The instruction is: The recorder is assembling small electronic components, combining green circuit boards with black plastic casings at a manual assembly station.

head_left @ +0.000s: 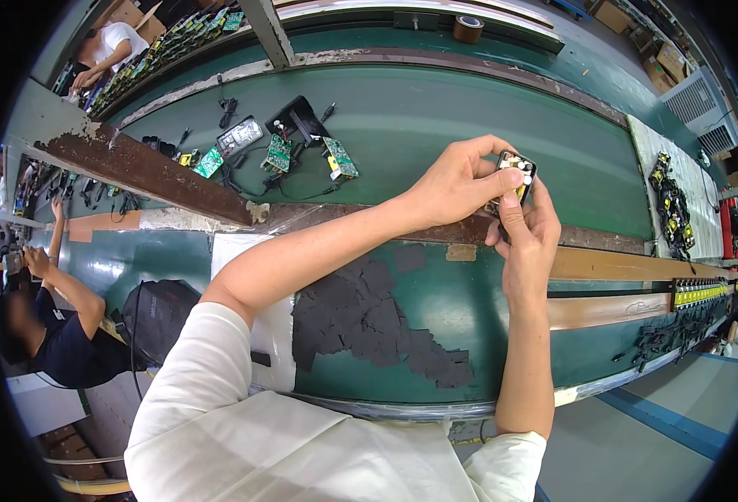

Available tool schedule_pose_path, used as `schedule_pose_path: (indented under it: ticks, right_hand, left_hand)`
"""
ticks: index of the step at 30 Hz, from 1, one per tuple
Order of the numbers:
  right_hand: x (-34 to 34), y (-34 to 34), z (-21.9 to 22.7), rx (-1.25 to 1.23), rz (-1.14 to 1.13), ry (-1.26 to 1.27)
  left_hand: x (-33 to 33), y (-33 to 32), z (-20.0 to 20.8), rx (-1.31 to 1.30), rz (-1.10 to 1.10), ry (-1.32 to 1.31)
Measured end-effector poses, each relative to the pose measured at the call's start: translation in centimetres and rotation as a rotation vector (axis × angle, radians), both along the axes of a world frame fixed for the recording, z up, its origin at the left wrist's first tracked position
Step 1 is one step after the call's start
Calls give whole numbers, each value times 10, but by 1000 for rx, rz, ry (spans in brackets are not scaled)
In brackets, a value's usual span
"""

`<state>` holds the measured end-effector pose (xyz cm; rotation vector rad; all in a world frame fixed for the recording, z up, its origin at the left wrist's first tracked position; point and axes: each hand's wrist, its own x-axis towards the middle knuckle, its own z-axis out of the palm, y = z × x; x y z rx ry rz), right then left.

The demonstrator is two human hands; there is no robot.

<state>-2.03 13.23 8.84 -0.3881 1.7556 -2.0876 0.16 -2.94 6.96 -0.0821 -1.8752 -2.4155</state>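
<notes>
My left hand (461, 181) and my right hand (534, 230) together hold a small open black adapter case (517, 159) over the edge of the green belt. White and yellow electronic parts show inside it. My left thumb presses on those parts, and my right thumb lies at the lower end of the case; the fingers wrap round its sides and hide its underside. Below my arms, a loose heap of thin black square pads (356, 314) covers part of the green bench. One pad (410, 258) lies apart from the heap.
Green circuit boards (278, 153) with cables and a black case (298, 119) sit on the belt (436, 109). A rusty metal beam (151, 171) crosses at left, near a co-worker (59, 322). At right, wired assemblies (671, 205) lie on a pale board (703, 201).
</notes>
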Motion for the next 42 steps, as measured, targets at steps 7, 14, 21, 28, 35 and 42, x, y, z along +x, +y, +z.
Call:
schedule_pose_path:
  ticks: [7, 14, 21, 28, 35, 42]
  right_hand:
    - [-2, 1, -1, -16, 4, 4]
    - [-17, 16, 10, -64, 146, -166]
    - [-32, 104, 69, 373, -846, 935]
    - [32, 164, 54, 861, -260, 235]
    - [-1, 205, 17, 1386, -331, 838]
    - [49, 35, 38, 847, 290, 799]
  left_hand:
    - [-3, 0, -3, 6, -11, -7]
    - [1, -11, 5, -98, 30, 23]
    - [14, -106, 58, -1234, 390, 77]
    - [22, -192, 51, -1515, 277, -707]
    - [10, -175, 18, -1567, 303, -597]
    - [7, -115, 30, -1360, 278, -16]
